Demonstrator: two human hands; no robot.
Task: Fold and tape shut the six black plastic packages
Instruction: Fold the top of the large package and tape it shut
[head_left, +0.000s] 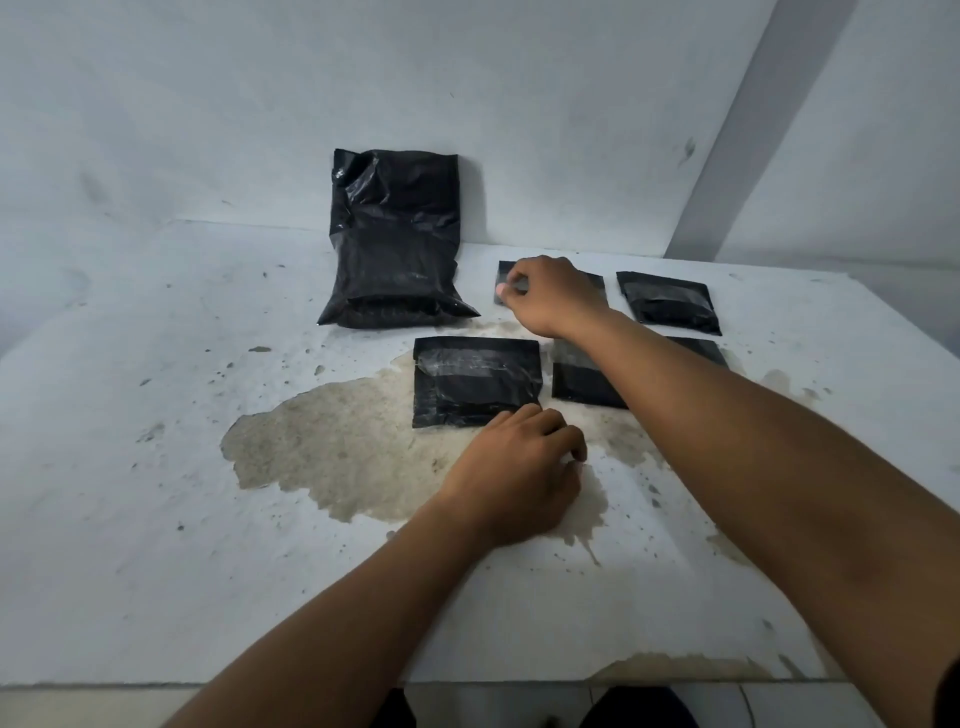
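Observation:
Four small folded black packages lie on the white table (156, 415). The front left package (475, 382) has clear tape across its top. My right forearm crosses the front right package (579, 382). The back right package (670, 301) lies uncovered. My right hand (550, 296) covers most of the back middle package (596, 285), with thumb and forefinger pinching its left edge. My left hand (519, 467) rests on the table with curled fingers at the front left package's near right corner; nothing shows in it. A larger black bag (395, 244) leans against the wall.
A big brownish worn patch (322, 441) spreads over the table's middle, under and around the front packages. White walls close off the back and the right side. The table's near edge (208, 685) runs along the bottom of the view.

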